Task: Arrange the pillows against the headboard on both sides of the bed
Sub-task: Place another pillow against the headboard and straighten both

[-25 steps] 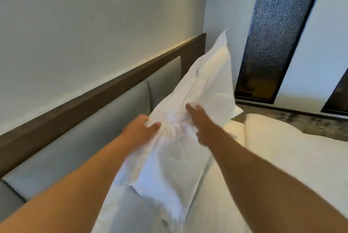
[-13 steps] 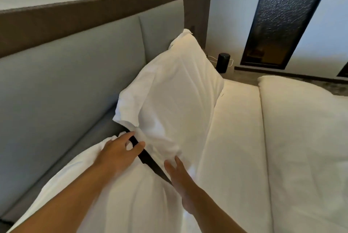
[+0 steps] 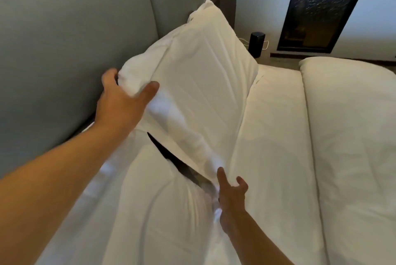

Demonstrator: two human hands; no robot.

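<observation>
A white pillow [image 3: 199, 85] leans tilted against the grey padded headboard [image 3: 64, 46] on the far side of the bed. My left hand [image 3: 122, 102] grips its near upper corner, thumb on the front face. A second white pillow [image 3: 150, 211] lies nearer me along the headboard, with a dark gap between the two. My right hand [image 3: 231, 196] hovers at the far pillow's lower near corner with fingers spread, touching or almost touching the fabric.
A cream mattress [image 3: 274, 147] runs beside the pillows, with a folded white duvet [image 3: 353, 147] to the right. A black cylindrical device [image 3: 256, 44] with a cable stands on the floor past the bed, beside a dark glass panel [image 3: 321, 7].
The pillow went from held up in both hands to resting against the headboard. My left hand moved up to its upper corner; my right hand dropped to its lower corner and opened.
</observation>
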